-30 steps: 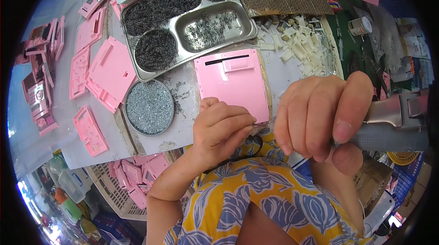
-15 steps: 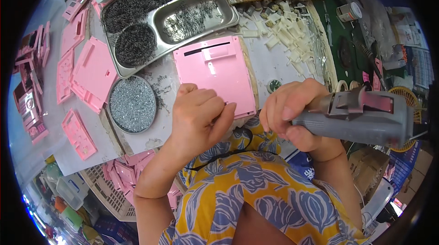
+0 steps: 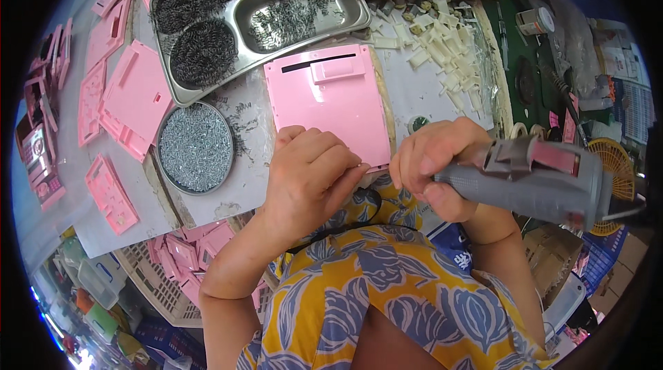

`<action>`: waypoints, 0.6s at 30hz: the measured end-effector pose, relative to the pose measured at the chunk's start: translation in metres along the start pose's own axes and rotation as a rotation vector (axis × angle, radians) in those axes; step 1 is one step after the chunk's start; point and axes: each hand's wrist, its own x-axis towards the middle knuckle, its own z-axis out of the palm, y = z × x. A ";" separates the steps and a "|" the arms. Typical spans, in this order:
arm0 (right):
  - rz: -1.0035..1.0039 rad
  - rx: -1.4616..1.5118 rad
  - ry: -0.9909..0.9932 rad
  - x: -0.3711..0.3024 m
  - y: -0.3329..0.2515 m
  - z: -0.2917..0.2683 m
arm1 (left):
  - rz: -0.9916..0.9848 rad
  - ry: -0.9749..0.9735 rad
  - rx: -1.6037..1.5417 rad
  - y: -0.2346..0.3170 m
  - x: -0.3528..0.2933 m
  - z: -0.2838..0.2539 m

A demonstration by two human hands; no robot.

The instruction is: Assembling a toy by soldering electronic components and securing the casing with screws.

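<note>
A flat pink plastic panel (image 3: pixel 331 111) with a dark slot and a raised block at its far end lies in front of me. My left hand (image 3: pixel 311 173) rests over its near left part. Thumb and index finger are pinched together at the near edge; whatever tiny thing they hold is too small to name. Closed round a grey electric screwdriver (image 3: pixel 518 187), my right hand (image 3: pixel 442 166) stays at the panel's near right corner. The tool's body extends to the right, and its tip is hidden by my hand.
A steel compartment tray (image 3: pixel 245 52) holds dark small springs. Left of the panel stands a round dish of silvery screws (image 3: pixel 195 149). White plastic pieces (image 3: pixel 442 45) are heaped at the far right. More pink panels (image 3: pixel 138 100) lie left; a crate (image 3: pixel 155 287) sits below.
My left fingertips have shifted right along the panel's near edge, still pinched. My right hand keeps its hold on the screwdriver. The whole view has shifted slightly.
</note>
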 end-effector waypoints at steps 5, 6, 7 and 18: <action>-0.289 -0.024 -0.026 0.002 0.017 0.009 | -0.040 -0.078 0.050 -0.003 -0.003 0.003; -0.274 -0.029 -0.040 0.002 0.015 0.009 | -0.024 -0.058 0.034 -0.002 -0.003 0.004; -0.264 -0.035 -0.051 0.003 0.013 0.008 | -0.003 -0.039 0.020 -0.002 -0.001 0.004; -0.244 0.142 -0.188 0.032 -0.035 -0.006 | 0.074 0.020 -0.074 0.007 0.010 0.013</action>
